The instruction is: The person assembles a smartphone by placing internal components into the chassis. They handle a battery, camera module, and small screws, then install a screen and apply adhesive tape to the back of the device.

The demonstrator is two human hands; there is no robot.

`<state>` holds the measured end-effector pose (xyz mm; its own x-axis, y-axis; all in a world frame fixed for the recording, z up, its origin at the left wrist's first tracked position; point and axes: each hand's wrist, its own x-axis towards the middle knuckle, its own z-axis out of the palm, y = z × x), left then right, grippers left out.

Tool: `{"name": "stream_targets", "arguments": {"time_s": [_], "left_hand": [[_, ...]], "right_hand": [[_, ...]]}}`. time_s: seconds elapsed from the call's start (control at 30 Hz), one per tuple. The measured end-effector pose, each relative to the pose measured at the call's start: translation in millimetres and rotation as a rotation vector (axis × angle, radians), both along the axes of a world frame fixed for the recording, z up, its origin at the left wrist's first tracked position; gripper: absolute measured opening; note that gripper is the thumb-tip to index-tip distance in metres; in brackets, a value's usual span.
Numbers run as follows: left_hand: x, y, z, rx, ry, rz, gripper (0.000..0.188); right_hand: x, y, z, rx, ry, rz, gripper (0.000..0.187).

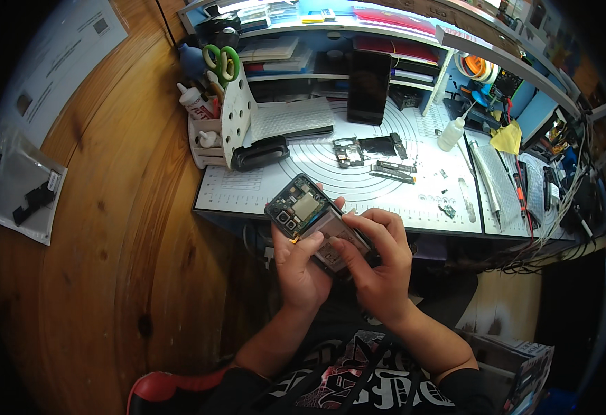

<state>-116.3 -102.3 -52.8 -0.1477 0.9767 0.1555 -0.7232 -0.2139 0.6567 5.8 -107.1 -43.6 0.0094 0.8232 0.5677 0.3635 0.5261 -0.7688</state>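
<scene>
An opened smartphone [308, 205] is held tilted in front of the desk's near edge, its back cover off. Its circuit board, two round camera lenses and a grey battery [334, 232] are exposed. My left hand [299, 266] wraps round the phone's left side, with the thumb lying over the inside near the lenses. A small yellow-orange piece [294, 241] shows beside that thumb. On the right, my right hand [380, 259] grips the phone's lower right edge, its thumb on the battery and its forefinger along the frame. Whether the right fingers pinch anything small is hidden.
Phone parts [349, 152] and thin metal strips [393, 171] lie on the white mat [303, 166]. Behind stands a dark phone screen [369, 88]. A white holder [237, 117] carries green-handled scissors [221, 63]. A dropper bottle [451, 134], screws and cables are at right.
</scene>
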Motion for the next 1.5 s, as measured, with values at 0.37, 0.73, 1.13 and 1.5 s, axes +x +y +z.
{"name": "stream_targets", "arguments": {"time_s": [0.37,0.73,1.13,1.5], "left_hand": [[0.3,-3.7,0.9,-0.003,-0.020,-0.081,0.063],[7.4,-10.8,5.4,-0.054,-0.038,-0.238,0.055],[4.6,-10.0,-2.0,-0.190,0.098,-0.307,0.049],[17.5,-15.3,-8.7,-0.209,0.116,-0.238,0.037]], "right_hand": [[22.6,-5.9,-0.5,-0.295,0.282,0.169,0.029],[58.5,-19.8,-7.8,-0.895,0.619,0.400,0.024],[58.5,-31.8,-18.0,-0.832,0.721,0.405,0.033],[70.9,-38.3,-15.0,-0.856,0.683,0.372,0.035]]}}
